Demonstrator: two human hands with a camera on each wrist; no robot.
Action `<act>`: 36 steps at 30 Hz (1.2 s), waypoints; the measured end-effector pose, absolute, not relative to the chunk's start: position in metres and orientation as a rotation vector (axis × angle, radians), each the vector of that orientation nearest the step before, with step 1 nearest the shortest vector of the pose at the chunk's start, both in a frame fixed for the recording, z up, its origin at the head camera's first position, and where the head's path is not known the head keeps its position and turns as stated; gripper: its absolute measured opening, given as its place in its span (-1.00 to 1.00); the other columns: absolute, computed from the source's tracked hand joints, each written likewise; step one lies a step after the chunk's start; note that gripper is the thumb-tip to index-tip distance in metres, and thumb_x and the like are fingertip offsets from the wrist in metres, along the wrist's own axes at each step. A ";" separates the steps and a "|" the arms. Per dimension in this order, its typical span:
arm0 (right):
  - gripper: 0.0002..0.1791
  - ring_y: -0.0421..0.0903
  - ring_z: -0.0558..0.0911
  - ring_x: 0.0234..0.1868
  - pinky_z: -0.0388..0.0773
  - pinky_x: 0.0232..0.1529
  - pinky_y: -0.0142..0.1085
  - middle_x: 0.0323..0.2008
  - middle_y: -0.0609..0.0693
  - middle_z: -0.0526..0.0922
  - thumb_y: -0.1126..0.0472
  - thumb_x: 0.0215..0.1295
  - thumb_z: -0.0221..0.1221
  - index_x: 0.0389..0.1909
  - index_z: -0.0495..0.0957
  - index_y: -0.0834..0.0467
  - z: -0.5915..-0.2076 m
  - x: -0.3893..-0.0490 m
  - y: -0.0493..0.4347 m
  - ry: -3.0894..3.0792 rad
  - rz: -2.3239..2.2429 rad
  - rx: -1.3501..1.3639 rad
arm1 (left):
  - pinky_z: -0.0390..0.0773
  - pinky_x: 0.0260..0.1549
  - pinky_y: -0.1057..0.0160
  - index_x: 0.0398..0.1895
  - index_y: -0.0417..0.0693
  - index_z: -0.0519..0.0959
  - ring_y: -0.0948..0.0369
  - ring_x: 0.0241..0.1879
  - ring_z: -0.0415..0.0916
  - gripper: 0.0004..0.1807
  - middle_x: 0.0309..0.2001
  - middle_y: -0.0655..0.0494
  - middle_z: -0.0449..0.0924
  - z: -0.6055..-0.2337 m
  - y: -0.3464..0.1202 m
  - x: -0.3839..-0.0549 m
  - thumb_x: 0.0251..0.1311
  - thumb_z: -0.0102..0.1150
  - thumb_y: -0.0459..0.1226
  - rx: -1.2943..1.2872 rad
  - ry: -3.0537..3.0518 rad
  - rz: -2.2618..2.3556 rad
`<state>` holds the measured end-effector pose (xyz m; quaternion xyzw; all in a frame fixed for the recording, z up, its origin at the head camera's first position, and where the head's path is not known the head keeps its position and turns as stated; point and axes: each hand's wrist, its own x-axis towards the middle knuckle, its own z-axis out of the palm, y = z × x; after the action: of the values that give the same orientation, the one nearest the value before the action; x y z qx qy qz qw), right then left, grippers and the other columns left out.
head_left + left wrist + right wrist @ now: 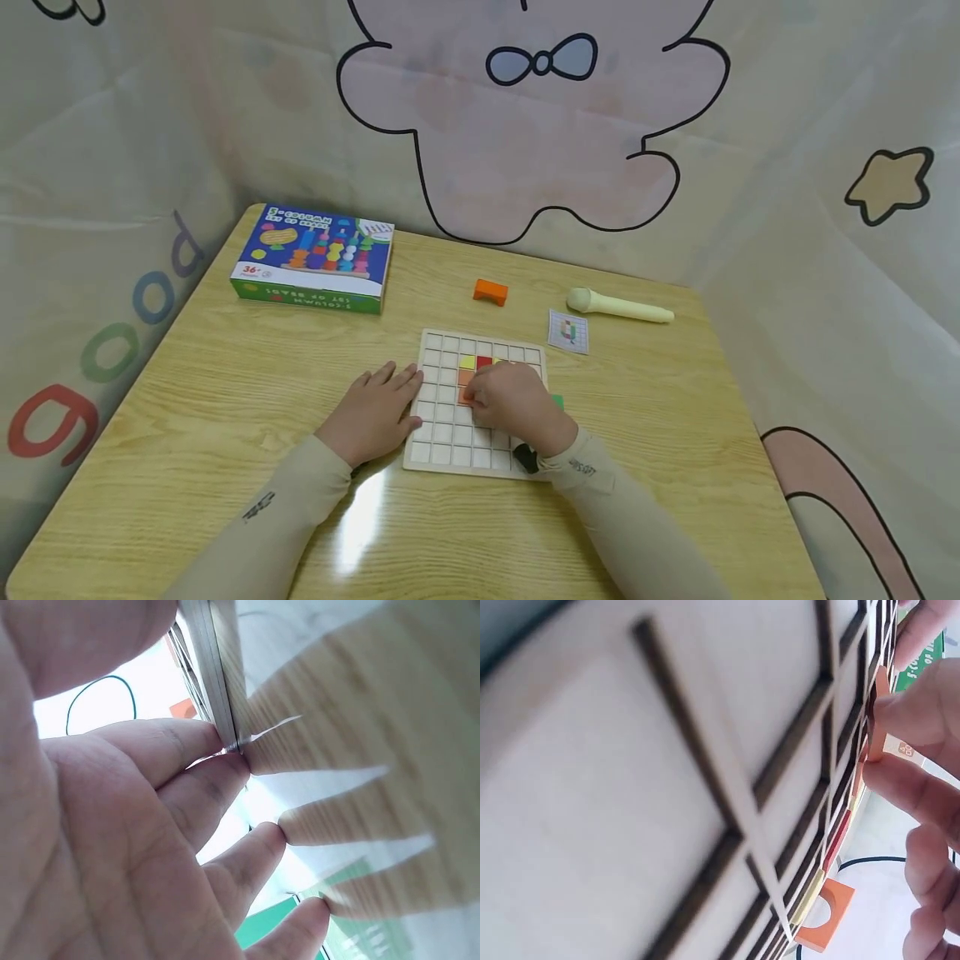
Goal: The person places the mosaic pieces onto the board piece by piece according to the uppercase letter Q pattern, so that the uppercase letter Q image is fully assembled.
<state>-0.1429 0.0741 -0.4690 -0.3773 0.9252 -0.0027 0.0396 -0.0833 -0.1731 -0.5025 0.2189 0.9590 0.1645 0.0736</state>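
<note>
1. The worktop [675, 425] carries everything here, wood-grained and wide.
2. The white grid board [442, 435] lies flat on it, between the two hands, its right part hidden by the right hand and sleeve.
3. A bead-set box [315, 260] sits at the far left, well apart from the board.
4. The left hand [372, 417] lies low, straight fingers spread, tips touching the worktop and the board's left edge.
5. The right hand [521, 404] reaches over the board, thumb and a finger clamped on the orange tile.
6. A pale toy microphone [621, 307] lies at the far right.
7. A picture card [568, 332] rests just beyond the board's far right corner.
8. An arched orange block [491, 292] stands beyond the board.
9. The orange tile [877, 742] is between the fingertips, seemingly tilted at its cell; how far in, I cannot tell. A second orange tile [466, 377], a yellow tile [467, 362] and a red tile [484, 362] fill nearby cells.
</note>
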 end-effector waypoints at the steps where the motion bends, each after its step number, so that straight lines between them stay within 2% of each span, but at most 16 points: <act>1: -0.84 -0.23 0.70 -0.30 0.64 -0.36 -0.32 -0.27 -0.23 0.78 0.25 0.26 0.40 -0.24 0.87 -0.07 -0.469 -0.142 0.075 2.836 -0.008 -1.158 | 0.22 0.46 -0.35 0.63 -0.24 0.30 -0.28 0.56 0.16 -0.22 0.59 -0.16 0.28 -0.502 -0.172 -0.083 0.55 0.22 0.01 0.658 2.879 0.493; 7: -0.92 -0.24 0.69 -0.28 0.67 -0.31 -0.32 -0.23 -0.20 0.76 0.18 0.37 0.43 -0.23 0.87 -0.05 -0.468 -0.140 0.078 2.806 -0.083 -1.208 | 0.21 0.47 -0.35 0.63 -0.23 0.30 -0.29 0.57 0.14 -0.22 0.60 -0.16 0.27 -0.501 -0.172 -0.083 0.54 0.22 0.01 0.643 2.875 0.493; 11: -0.81 -0.20 0.70 -0.21 0.67 -0.26 -0.28 -0.17 -0.18 0.78 0.25 0.41 0.31 -0.16 0.86 -0.05 -0.463 -0.140 0.088 2.807 -0.114 -1.151 | 0.22 0.46 -0.36 0.63 -0.23 0.30 -0.29 0.57 0.14 -0.23 0.60 -0.15 0.27 -0.502 -0.173 -0.081 0.54 0.22 0.00 0.641 2.878 0.499; 15: -0.67 -0.11 0.74 0.02 0.70 -0.06 -0.20 -0.05 -0.13 0.80 0.37 0.35 0.19 -0.07 0.85 0.00 -0.454 -0.143 0.114 2.863 -0.120 -0.985 | 0.22 0.45 -0.37 0.63 -0.24 0.31 -0.30 0.57 0.14 -0.23 0.60 -0.16 0.27 -0.501 -0.172 -0.079 0.54 0.23 -0.01 0.650 2.877 0.516; 18: -0.61 -0.07 0.72 0.11 0.70 -0.06 -0.17 0.02 -0.09 0.79 0.39 0.36 0.12 -0.03 0.85 0.01 -0.446 -0.145 0.140 2.901 -0.136 -0.821 | 0.22 0.45 -0.37 0.63 -0.24 0.31 -0.30 0.56 0.15 -0.24 0.59 -0.17 0.28 -0.499 -0.172 -0.079 0.54 0.22 -0.02 0.663 2.879 0.522; 24: -0.58 -0.08 0.70 -0.07 0.63 -0.19 -0.19 0.01 -0.03 0.79 0.40 0.35 0.08 -0.03 0.85 0.04 -0.440 -0.143 0.188 2.957 -0.142 -0.604 | 0.23 0.45 -0.37 0.61 -0.26 0.32 -0.31 0.55 0.16 -0.24 0.58 -0.19 0.29 -0.495 -0.168 -0.081 0.54 0.24 -0.04 0.689 2.876 0.531; 28: -0.65 -0.09 0.68 -0.19 0.64 -0.25 -0.18 -0.01 -0.01 0.80 0.36 0.36 0.15 -0.03 0.85 0.05 -0.446 -0.136 0.208 2.948 -0.111 -0.554 | 0.23 0.45 -0.37 0.61 -0.26 0.32 -0.31 0.56 0.16 -0.24 0.58 -0.19 0.29 -0.495 -0.163 -0.084 0.53 0.24 -0.02 0.706 2.868 0.520; 33: -0.65 -0.07 0.72 -0.10 0.67 -0.27 -0.18 0.01 -0.03 0.76 0.30 0.35 0.28 0.08 0.84 0.00 -0.463 -0.129 0.214 2.923 -0.004 -0.540 | 0.21 0.45 -0.39 0.63 -0.26 0.30 -0.33 0.56 0.13 -0.23 0.59 -0.20 0.27 -0.497 -0.165 -0.085 0.55 0.21 -0.01 0.723 2.859 0.543; 36: -0.62 -0.04 0.74 -0.06 0.71 -0.26 -0.15 0.02 -0.03 0.76 0.30 0.34 0.25 0.10 0.83 0.01 -0.472 -0.131 0.207 2.941 0.007 -0.607 | 0.20 0.44 -0.41 0.63 -0.26 0.30 -0.35 0.56 0.13 -0.22 0.59 -0.21 0.27 -0.500 -0.175 -0.079 0.54 0.23 -0.01 0.687 2.874 0.554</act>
<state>-0.1308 0.2067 -0.4723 -0.2017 0.9770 0.0022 0.0693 -0.0794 -0.1754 -0.4998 0.2282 0.9537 0.1839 0.0676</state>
